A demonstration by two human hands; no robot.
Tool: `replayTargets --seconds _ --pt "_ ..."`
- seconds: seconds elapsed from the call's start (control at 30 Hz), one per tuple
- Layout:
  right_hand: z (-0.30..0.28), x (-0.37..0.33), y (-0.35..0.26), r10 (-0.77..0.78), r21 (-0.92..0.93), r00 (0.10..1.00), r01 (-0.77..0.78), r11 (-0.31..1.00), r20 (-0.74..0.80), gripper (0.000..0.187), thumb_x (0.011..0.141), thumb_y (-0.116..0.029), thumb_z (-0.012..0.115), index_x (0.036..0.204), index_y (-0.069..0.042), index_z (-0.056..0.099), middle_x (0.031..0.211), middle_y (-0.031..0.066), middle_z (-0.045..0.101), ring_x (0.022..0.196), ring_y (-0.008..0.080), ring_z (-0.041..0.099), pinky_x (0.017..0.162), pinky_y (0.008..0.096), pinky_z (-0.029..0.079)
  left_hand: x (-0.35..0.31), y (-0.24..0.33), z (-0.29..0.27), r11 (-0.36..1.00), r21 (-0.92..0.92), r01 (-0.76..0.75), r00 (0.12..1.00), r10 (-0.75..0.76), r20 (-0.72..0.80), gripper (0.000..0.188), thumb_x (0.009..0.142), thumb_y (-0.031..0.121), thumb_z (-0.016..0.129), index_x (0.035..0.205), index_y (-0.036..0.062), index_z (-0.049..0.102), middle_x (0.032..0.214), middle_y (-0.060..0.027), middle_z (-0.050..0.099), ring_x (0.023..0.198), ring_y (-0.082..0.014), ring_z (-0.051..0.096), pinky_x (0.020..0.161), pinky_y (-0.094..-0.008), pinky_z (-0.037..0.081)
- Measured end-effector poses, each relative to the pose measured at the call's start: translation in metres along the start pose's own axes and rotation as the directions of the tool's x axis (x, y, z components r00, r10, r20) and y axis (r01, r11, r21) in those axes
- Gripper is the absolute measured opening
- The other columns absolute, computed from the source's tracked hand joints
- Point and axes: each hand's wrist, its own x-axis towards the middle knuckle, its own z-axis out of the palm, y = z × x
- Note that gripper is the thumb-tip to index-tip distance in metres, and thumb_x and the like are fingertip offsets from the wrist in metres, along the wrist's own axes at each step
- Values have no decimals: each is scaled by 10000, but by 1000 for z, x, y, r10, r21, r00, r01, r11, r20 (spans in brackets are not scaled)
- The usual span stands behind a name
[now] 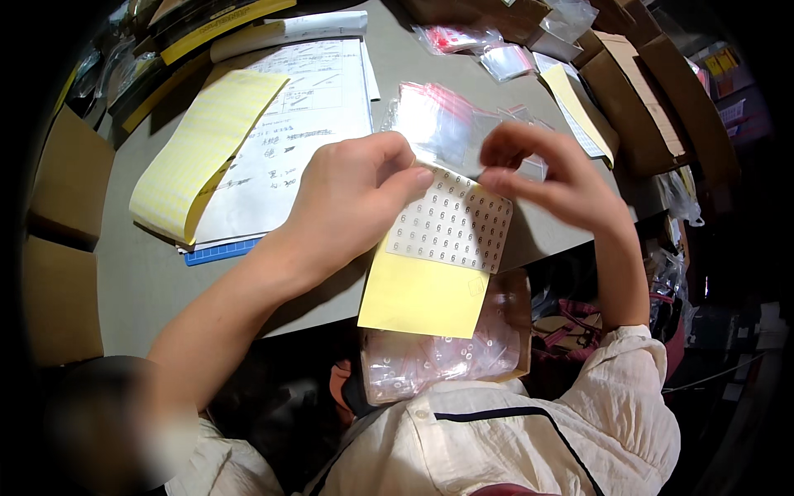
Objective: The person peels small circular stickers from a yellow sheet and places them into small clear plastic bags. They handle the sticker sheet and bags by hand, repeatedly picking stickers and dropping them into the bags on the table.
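My left hand [356,186] pinches the top left corner of a sheet of small white stickers [451,217], thumb on its face. Rows of small dark printed marks cover the stickers. Below them the sheet's bare yellow backing [426,289] hangs over the table's near edge. Over the upper right corner, my right hand [550,174] has its thumb and curled fingers brought together. Whatever lies between those fingertips is too small to make out. Just beyond the sheet lies a stack of clear zip bags [438,116] with red tops. An open box of filled clear bags [438,360] sits beneath the sheet, against my body.
On the left, a curled yellow sticker sheet [207,149] rests on handwritten papers [306,124] over a blue board [222,251]. Cardboard boxes [641,103] stand at the back right, others [64,248] along the left edge. More packed bags [459,39] lie at the back.
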Motion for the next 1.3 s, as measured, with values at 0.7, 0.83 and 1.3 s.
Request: replayTargets --seconds 0.7,0.83,1.3 --pt "50 -18 -20 -445 -661 884 249 708 -145 274 813 -4 765 1065 -44 665 967 104 651 902 298 660 771 408 541 -1 2 4 999 25 -32 999 32 6 190 983 114 740 897 -27 645 779 -10 682 738 -45 572 648 -239 476" --pt "32 -19 -13 -360 -398 915 266 878 -184 239 817 50 720 1044 -21 692 963 109 672 900 290 676 776 381 559 2 1 2 998 -18 57 998 -57 28 181 994 118 731 906 -19 651 816 -2 693 773 -40 602 675 -232 491" --pt "-32 40 53 264 -649 931 -365 667 -253 302 878 -236 818 915 34 686 842 196 707 781 353 678 750 430 534 1 -1 3 999 -17 50 998 -49 34 175 999 129 720 982 -43 691 840 -29 715 781 -52 629 693 -238 516"
